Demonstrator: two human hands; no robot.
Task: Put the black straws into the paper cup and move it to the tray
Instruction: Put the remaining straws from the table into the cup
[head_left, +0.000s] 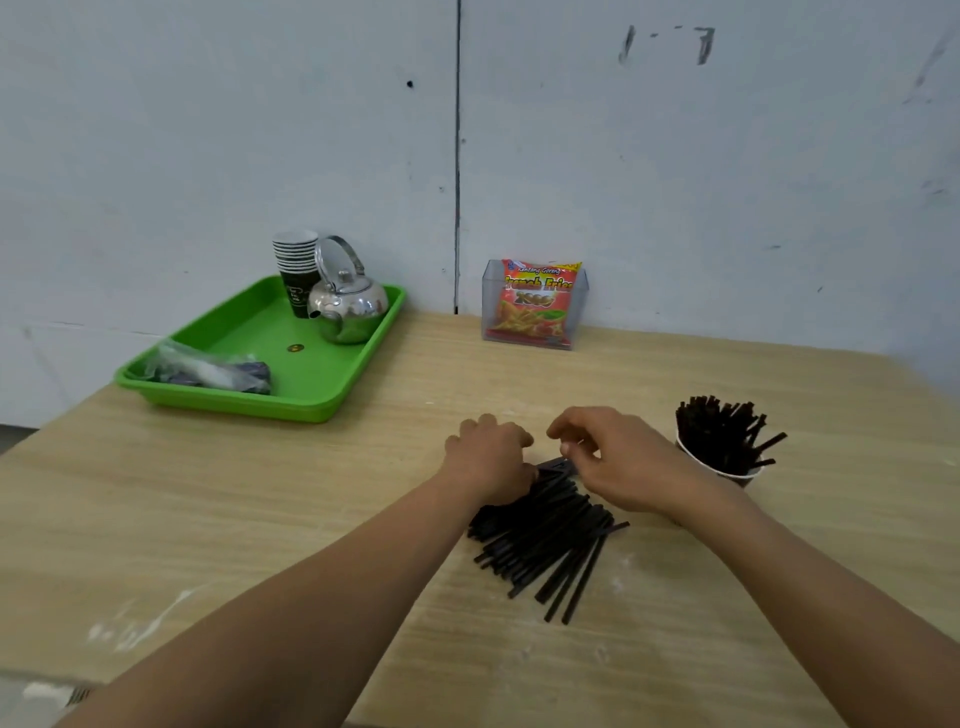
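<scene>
A heap of black straws (545, 535) lies on the wooden table in front of me. My left hand (488, 460) rests curled over the heap's far left end, its fingers round the straw ends. My right hand (608, 460) hovers over the far end just to the right, fingers bent and pinching at straw tips. A paper cup (722, 470) stands to the right of my right hand, packed with several upright black straws (722, 431). The green tray (311, 400) sits at the table's back left.
On the tray stand a stack of paper cups (296, 270) and a shiny metal kettle (348, 306), and a plastic bag (208, 369) lies at its front. A clear holder with a red snack packet (535, 304) stands against the wall.
</scene>
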